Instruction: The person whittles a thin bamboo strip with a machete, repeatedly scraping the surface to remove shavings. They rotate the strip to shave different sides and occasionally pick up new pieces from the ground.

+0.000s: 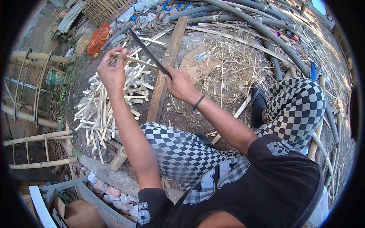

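Observation:
My left hand [114, 72] pinches one end of a thin bamboo strip [140, 61], which points right toward the knife. A long dark-bladed knife [148, 53] is in my right hand [180, 85], its fingers wrapped around the handle and its tip slanting up to the left. The blade crosses over the strip's far end in this view. Under both hands runs a long wooden plank [155, 106] on the ground. Left of the plank, below my left hand, lies a loose heap of cut bamboo strips [99, 110].
Curly bamboo shavings [234, 72] spread right of the plank, beside a flattened cardboard piece [201, 66]. Long bamboo poles [262, 28] lie along the back. An orange crate [99, 39] and a woven basket [104, 9] stand back left. Bamboo ladders [40, 163] are at left.

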